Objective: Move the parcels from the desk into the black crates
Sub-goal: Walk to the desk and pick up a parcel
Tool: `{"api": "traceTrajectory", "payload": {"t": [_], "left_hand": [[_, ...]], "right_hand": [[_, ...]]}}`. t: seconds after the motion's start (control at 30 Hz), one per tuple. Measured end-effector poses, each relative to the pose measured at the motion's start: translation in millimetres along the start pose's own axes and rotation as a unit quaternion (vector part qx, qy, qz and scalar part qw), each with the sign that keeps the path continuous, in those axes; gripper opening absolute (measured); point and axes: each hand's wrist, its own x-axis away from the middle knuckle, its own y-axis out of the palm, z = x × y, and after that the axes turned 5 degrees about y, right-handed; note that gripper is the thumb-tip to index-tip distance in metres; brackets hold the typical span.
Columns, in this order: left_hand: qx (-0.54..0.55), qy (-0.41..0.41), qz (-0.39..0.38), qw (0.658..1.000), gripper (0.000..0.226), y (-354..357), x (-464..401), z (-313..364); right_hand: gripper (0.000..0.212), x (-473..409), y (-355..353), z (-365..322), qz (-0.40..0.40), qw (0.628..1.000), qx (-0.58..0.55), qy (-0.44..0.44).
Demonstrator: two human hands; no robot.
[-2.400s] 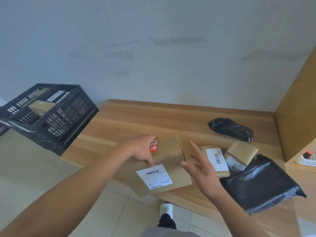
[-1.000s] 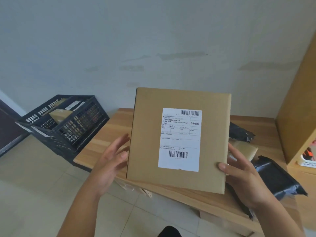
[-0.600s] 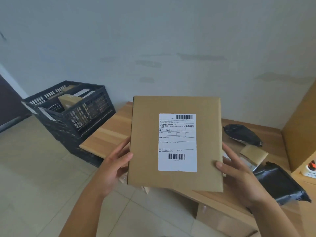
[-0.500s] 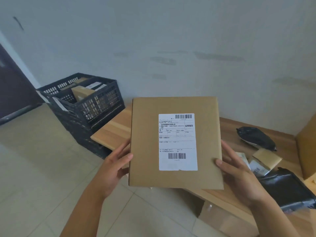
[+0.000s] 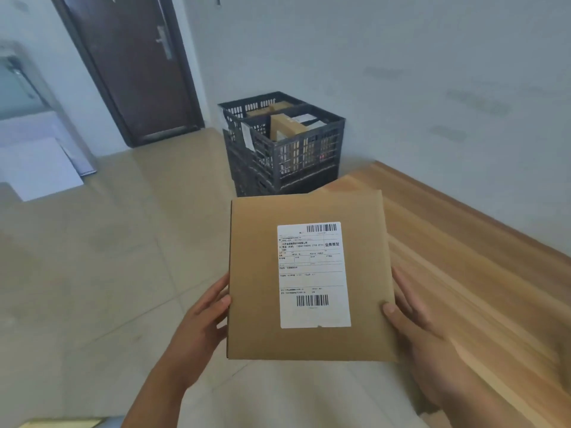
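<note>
A flat cardboard parcel (image 5: 309, 276) is being held upright in the air between both hands, its white label (image 5: 313, 274) facing the camera. The left hand (image 5: 202, 327) is gripping its left edge, the right hand (image 5: 420, 329) its lower right edge. The parcel is hanging over the floor, beside the wooden surface (image 5: 469, 273). The black crates (image 5: 282, 143) are standing well beyond it by the wall, holding other parcels.
</note>
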Motion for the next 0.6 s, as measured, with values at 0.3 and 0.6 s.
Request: {"api": "traceTrajectory", "payload": {"t": [0.3, 0.6], "left_hand": [[0.013, -0.022, 0.065, 0.998, 0.045, -97, 20, -14], [-0.037, -0.01, 0.113, 0.993, 0.045, -152, -71, 9]], "right_hand": [[0.079, -40, 81, 35, -0.026, 0.997, 0.054, 0.043], [0.068, -175, 130, 37, -0.059, 0.996, 0.011, 0.061]]}}
